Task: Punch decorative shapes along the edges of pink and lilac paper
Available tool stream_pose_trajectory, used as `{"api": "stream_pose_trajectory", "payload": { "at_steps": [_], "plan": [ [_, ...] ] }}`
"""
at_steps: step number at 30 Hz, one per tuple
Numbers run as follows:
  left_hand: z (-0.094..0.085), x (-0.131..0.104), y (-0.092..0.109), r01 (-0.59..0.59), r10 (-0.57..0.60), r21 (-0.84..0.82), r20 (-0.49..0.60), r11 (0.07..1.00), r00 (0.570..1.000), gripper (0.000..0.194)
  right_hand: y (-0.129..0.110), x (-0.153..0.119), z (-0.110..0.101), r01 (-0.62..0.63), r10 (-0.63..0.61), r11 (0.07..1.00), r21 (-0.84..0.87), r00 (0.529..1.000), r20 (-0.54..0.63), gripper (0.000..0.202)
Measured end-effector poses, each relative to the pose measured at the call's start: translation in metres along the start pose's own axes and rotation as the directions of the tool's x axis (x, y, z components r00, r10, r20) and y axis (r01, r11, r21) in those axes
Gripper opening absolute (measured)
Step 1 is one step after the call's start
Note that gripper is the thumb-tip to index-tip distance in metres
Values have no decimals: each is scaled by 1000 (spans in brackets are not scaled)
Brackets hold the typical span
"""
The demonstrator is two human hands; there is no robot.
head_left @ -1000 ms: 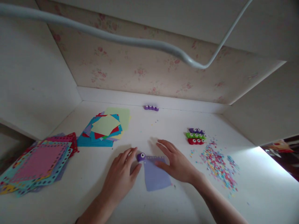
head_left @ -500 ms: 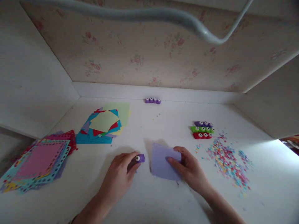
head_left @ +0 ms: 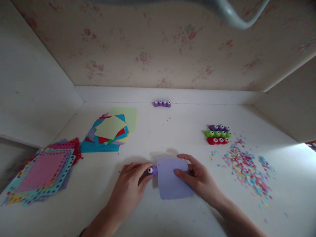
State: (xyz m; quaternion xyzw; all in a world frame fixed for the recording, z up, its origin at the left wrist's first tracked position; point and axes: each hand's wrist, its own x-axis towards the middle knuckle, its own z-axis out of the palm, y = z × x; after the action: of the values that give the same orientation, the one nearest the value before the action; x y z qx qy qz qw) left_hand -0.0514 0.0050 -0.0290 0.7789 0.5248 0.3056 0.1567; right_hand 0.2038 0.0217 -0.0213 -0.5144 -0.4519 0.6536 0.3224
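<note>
A small purple craft punch (head_left: 153,170) with a white round button is pinched between the thumb and fingers of my left hand (head_left: 132,181). Its front end meets the left edge of a square sheet of lilac paper (head_left: 172,184). My right hand (head_left: 197,172) grips that paper by its right side, thumb on top and fingers partly behind it. A row of little marks shows along the paper's top edge. Whether the paper's edge sits inside the punch's slot I cannot tell.
Left lies a stack of papers with punched borders (head_left: 44,168), and behind it a pile of plain coloured sheets (head_left: 111,128). Several purple punches (head_left: 162,104) stand by the wall. Right are rows of punches (head_left: 218,134) and scattered paper confetti (head_left: 247,168).
The gap between the punch and the paper has closed at the paper's left edge. The paper has turned slightly in my right hand. The view has shifted a little.
</note>
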Motion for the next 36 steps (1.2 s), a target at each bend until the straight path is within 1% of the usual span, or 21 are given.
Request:
{"api": "stream_pose_trajectory", "payload": {
  "at_steps": [5, 8, 13, 23, 28, 32, 36],
  "plan": [
    [-1, 1, 1, -12, 12, 2, -12, 1000, 1000, 24, -2, -1, 1, -7, 7, 1000, -16, 1000, -2, 56],
    [-1, 0, 2, -13, 13, 4, 3, 1000, 1000, 26, -2, -2, 2, 3, -4, 999, -54, 1000, -27, 56],
    [-1, -1, 1, -4, 5, -3, 22, 1000, 1000, 30, -1, -2, 1, -3, 2, 997, -75, 1000, -21, 57],
    [-2, 1, 3, -80, 80, 11, -20, 997, 997, 21, 0, -1, -1, -17, 15, 997, -71, 1000, -25, 57],
    [-1, 1, 3, -88, 89, 14, -9, 996, 996, 21, -2, -2, -1, -30, 28, 997, -72, 999, -26, 58],
    [-2, 1, 3, -95, 95, 17, -26, 995, 995, 20, -3, -3, -2, -24, 21, 996, -91, 999, -34, 59],
    [-3, 1, 4, -97, 97, 15, -33, 995, 995, 21, -4, -2, -2, -34, 32, 997, -66, 999, -37, 59]
  ]
}}
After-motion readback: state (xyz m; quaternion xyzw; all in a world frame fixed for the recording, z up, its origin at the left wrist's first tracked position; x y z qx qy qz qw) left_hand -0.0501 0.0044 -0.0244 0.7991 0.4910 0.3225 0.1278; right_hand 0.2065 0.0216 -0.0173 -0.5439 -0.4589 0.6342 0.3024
